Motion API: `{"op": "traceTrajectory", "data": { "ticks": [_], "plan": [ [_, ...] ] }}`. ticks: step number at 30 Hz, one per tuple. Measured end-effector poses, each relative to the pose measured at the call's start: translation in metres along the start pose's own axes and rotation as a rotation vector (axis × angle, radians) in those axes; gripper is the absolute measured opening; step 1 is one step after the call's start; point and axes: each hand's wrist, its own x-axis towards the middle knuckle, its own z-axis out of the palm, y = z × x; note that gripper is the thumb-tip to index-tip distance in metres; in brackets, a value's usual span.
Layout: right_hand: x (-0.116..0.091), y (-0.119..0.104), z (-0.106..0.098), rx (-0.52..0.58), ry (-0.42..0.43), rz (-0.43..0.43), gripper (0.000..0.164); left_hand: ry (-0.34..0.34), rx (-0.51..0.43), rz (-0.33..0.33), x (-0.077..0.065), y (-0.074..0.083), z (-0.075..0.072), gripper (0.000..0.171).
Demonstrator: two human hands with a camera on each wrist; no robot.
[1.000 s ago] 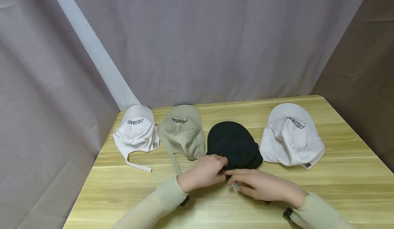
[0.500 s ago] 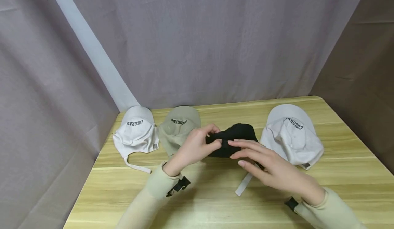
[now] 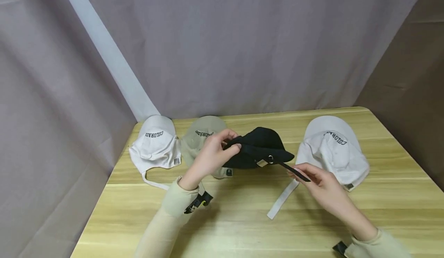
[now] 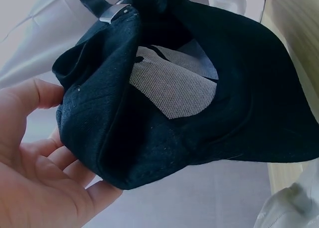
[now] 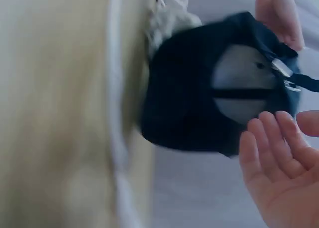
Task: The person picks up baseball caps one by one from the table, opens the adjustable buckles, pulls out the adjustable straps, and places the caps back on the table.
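My left hand (image 3: 209,156) grips the edge of a black cap (image 3: 263,139), held tilted above the table with its opening toward me. Inside it, the left wrist view shows a pale mesh lining (image 4: 174,86) and a metal buckle (image 4: 114,13) at the rear edge. From the buckle a black strap (image 3: 290,168) sticks out to the right. My right hand (image 3: 324,186) is at the strap's free end, which lies across its fingers in the head view. In the right wrist view those fingers (image 5: 271,143) look straight, with the thumb apart.
Along the back of the wooden table (image 3: 243,227) lie a white cap (image 3: 152,146) at far left, a beige cap (image 3: 197,134) beside it, and another white cap (image 3: 334,154) at right. A pale strap (image 3: 282,200) trails forward from the right one. Grey curtains (image 3: 243,46) stand behind.
The black cap has come up off the table in my left hand and turned its opening toward me. My right hand has moved right, away from the cap's edge, to the strap end.
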Motion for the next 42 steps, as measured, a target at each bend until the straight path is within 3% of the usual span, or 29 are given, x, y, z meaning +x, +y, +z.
{"op": "traceTrajectory", "data": {
  "ticks": [5, 11, 14, 19, 22, 27, 30, 34, 37, 42],
  "plan": [
    [0.011, 0.014, 0.018, 0.389, -0.156, 0.147, 0.034, 0.004, -0.008, -0.01, 0.001, -0.002, -0.004, 0.012],
    [0.034, 0.012, 0.041, 1.126, -0.3, 0.268, 0.04, -0.031, -0.017, 0.009, -0.004, -0.004, -0.002, 0.012],
    [0.041, 0.006, 0.052, 1.307, -0.321, 0.293, 0.038, -0.043, -0.025, 0.019, -0.006, -0.005, 0.0, 0.011],
    [0.042, 0.0, 0.062, 1.369, -0.37, 0.183, 0.041, -0.034, -0.041, -0.001, -0.011, -0.008, 0.002, 0.013],
    [0.043, -0.002, 0.065, 1.447, -0.378, 0.128, 0.041, 0.041, -0.03, 0.006, -0.015, -0.008, 0.003, 0.018],
    [0.045, -0.01, 0.067, 1.506, -0.344, 0.129, 0.04, 0.274, -0.001, 0.145, -0.025, -0.003, 0.001, 0.016],
    [0.048, -0.016, 0.067, 1.539, -0.338, 0.126, 0.042, 0.34, 0.072, 0.253, -0.034, 0.0, 0.001, 0.011],
    [0.055, -0.022, 0.068, 1.565, -0.332, 0.096, 0.045, 0.305, 0.253, 0.391, -0.044, 0.003, 0.009, 0.01],
    [0.06, -0.027, 0.071, 1.575, -0.307, 0.093, 0.047, 0.269, 0.359, 0.457, -0.049, 0.007, 0.018, 0.01],
    [0.063, -0.036, 0.08, 1.579, -0.237, 0.13, 0.048, 0.241, 0.395, 0.436, -0.051, 0.014, 0.031, 0.01]
  ]
}}
